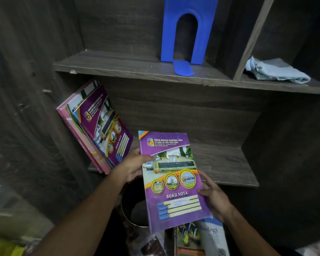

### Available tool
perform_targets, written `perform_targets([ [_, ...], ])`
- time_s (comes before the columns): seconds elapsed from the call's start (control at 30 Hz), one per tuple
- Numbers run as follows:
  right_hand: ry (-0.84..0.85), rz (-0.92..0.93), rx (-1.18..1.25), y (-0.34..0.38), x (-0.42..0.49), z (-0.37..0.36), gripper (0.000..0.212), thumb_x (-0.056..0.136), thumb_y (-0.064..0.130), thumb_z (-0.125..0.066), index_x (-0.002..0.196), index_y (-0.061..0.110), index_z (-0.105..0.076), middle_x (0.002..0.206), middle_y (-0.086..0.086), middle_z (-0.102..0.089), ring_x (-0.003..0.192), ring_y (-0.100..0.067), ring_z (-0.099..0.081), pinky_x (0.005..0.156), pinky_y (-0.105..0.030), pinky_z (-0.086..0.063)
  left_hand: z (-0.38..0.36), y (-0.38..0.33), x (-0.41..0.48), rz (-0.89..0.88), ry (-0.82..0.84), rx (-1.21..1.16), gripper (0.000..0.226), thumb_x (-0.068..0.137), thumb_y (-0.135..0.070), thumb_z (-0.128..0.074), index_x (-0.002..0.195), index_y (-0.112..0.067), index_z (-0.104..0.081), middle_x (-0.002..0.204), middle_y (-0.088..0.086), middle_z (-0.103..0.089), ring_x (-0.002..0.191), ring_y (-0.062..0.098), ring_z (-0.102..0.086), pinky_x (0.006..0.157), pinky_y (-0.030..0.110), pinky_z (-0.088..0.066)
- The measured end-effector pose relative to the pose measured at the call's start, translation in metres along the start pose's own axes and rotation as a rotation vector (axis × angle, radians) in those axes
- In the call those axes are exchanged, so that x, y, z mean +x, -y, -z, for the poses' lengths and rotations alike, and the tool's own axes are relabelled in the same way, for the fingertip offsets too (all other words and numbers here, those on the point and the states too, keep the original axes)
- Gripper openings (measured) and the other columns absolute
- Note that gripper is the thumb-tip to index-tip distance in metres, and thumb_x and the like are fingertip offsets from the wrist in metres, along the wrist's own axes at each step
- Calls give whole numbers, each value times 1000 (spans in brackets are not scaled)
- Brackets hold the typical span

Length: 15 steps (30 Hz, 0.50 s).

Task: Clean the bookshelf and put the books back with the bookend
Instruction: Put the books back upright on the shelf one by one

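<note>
Before the bookshelf [118, 61], outstretched left hand [135, 167] and right hand [215, 198] clasp a purple notebook [174, 183].

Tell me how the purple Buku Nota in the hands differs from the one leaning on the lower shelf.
The held Buku Nota is off the shelf, gripped by the left hand and right hand; the leaning Buku Nota stands on the lower shelf. The held one is alone; the leaning one fronts a stack with pink books behind. Both share the same purple cover design.
</note>
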State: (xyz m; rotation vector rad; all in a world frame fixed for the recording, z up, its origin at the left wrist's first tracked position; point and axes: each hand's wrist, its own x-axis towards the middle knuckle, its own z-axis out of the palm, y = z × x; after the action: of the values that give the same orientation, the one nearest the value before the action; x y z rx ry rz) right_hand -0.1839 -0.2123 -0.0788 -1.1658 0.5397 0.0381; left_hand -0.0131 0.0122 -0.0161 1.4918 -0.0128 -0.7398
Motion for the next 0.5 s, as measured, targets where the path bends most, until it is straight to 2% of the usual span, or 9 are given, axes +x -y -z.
perform_targets([
  [0.07, 10, 14, -57, 11, 11, -13, 49, 94, -5, -50, 127, 31, -53, 111, -12, -74, 100, -37, -71, 75, -50, -60, 11, -25, -9, -58, -16, 51, 32, 85, 1, -68, 113, -12, -62, 104, 9, -74, 90, 23, -72, 74, 39, -60],
  [0.13, 26, 81, -167, 22, 23, -32, 53, 94, -6, -51, 131, 31, -52, 109, -6, -75, 98, -30, -73, 73, -46, -60, 21, -44, -18, -121, -48, 71, 32, 85, 1, -67, 113, -14, -63, 104, 7, -74, 93, 24, -71, 79, 42, -59],
  [0.2, 45, 169, -292, 32, 31, -57, 58, 92, -8, -56, 138, 28, -49, 113, -2, -73, 97, -21, -72, 73, -36, -59, 27, -56, -27, -178, -94, 67, 32, 86, 1, -67, 112, -17, -62, 103, 6, -74, 95, 25, -71, 83, 45, -58],
  [0.3, 54, 228, -292, 37, 36, -96, 62, 88, -11, -61, 136, 26, -48, 125, 2, -62, 109, -19, -63, 71, -20, -59, 33, -63, -37, -278, -169, 93, 28, 87, 0, -67, 104, -22, -62, 103, 3, -73, 94, 24, -69, 85, 49, -56],
  [0.33, 85, 244, -315, 35, 38, -106, 58, 87, -6, -66, 131, 29, -51, 132, -1, -59, 116, -21, -61, 78, -21, -59, 35, -65, -39, -321, -198, 123, 28, 87, -1, -68, 101, -25, -62, 104, 2, -72, 96, 24, -69, 86, 50, -56],
  [0.4, 158, 290, -492, 30, 41, -125, 58, 81, 22, -79, 131, 36, -53, 144, -1, -54, 128, -16, -55, 97, -23, -52, 38, -65, -42, -406, -271, 170, 28, 87, -4, -69, 103, -27, -62, 104, -2, -72, 98, 22, -68, 88, 44, -55],
  [0.47, 201, 354, -688, 20, 41, -145, 82, 66, 55, -84, 139, 37, -50, 151, 8, -44, 137, -8, -44, 111, -23, -38, 39, -63, -44, -477, -359, 186, 27, 89, -7, -68, 106, -27, -62, 101, -7, -72, 98, 20, -68, 87, 37, -53],
  [0.5, 217, 372, -713, 14, 41, -157, 96, 59, 63, -84, 144, 35, -47, 153, 10, -41, 139, -6, -40, 115, -25, -34, 39, -61, -46, -504, -407, 197, 25, 90, -8, -66, 106, -26, -62, 100, -7, -72, 97, 18, -68, 86, 35, -53],
])
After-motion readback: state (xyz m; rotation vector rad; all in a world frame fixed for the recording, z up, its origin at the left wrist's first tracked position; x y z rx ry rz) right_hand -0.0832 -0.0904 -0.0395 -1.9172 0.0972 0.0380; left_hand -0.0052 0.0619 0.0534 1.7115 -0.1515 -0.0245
